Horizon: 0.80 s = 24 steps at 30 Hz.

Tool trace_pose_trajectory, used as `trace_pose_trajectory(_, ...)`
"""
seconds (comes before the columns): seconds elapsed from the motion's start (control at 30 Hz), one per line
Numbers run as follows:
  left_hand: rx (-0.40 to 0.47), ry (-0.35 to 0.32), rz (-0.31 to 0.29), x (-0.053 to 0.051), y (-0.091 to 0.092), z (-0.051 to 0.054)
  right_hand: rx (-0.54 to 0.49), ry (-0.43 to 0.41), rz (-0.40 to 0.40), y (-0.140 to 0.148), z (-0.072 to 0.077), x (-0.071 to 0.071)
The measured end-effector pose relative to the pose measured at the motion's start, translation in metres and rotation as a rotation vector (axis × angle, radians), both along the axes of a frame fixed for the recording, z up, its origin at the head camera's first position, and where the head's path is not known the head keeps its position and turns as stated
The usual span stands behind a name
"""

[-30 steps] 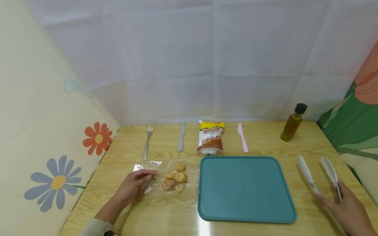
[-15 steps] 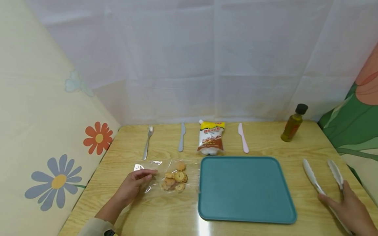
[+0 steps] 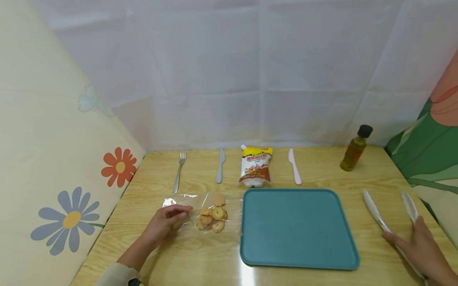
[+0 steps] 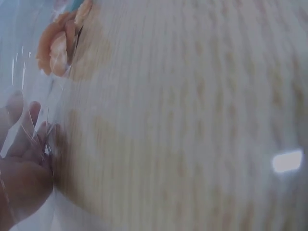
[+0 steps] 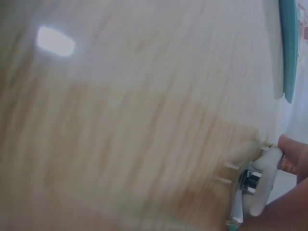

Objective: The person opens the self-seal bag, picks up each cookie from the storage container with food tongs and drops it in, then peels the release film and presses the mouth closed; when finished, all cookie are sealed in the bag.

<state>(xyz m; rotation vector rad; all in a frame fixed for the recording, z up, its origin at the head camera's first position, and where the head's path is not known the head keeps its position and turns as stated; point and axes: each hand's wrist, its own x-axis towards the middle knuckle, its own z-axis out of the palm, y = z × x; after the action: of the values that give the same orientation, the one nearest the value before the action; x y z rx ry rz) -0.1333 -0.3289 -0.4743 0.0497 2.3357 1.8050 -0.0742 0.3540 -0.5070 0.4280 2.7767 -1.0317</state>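
A clear plastic bag of round golden cookies lies flat on the table, left of a teal tray. At the bag's left end is my left hand, pinching the plastic between thumb and fingers. In the left wrist view, the cookies and the creased film show beside that hand. To the right of the tray, my right hand holds a pair of tongs by the arms, their pale tips spread apart. The hinge end of the tongs shows in the right wrist view.
Behind the bag and tray stand or lie a fork, a grey-blue knife, a spouted pouch, a pink knife and a dark-capped oil bottle. A white cloth hangs along the table's back edge.
The tongs' tips have spread wider, and my right hand has shifted slightly. My left hand and the bag have barely moved.
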Motion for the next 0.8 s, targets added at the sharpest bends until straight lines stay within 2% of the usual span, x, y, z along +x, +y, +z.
trace_pose_trajectory(0.13, -0.065, 0.019, -0.014, 0.002, 0.004, 0.004, 0.016, 0.049, -0.01, -0.001, -0.001, -0.001)
trace_pose_trajectory(0.23, -0.166, 0.052, -0.049, 0.002, 0.007, 0.007, 0.027, 0.07, -0.01, -0.002, 0.001, -0.001)
trace_pose_trajectory(0.33, -0.327, 0.138, -0.093, 0.003, 0.011, 0.01, 0.036, 0.058, -0.008, -0.001, 0.004, -0.003)
trace_pose_trajectory(0.43, -0.469, 0.236, -0.11, 0.007, 0.016, 0.012, 0.045, 0.051, 0.004, -0.003, 0.008, -0.004)
trace_pose_trajectory(0.5, -0.532, 0.295, -0.12, 0.008, 0.018, 0.012, 0.05, 0.088, 0.026, -0.006, 0.011, -0.003)
trace_pose_trajectory(0.67, -0.581, 0.423, -0.148, 0.009, 0.018, 0.014, 0.028, 0.178, 0.107, -0.024, 0.025, -0.006)
trace_pose_trajectory(0.8, -0.561, 0.455, -0.157, 0.007, 0.018, 0.022, -0.036, 0.179, 0.205, -0.046, 0.037, -0.015)
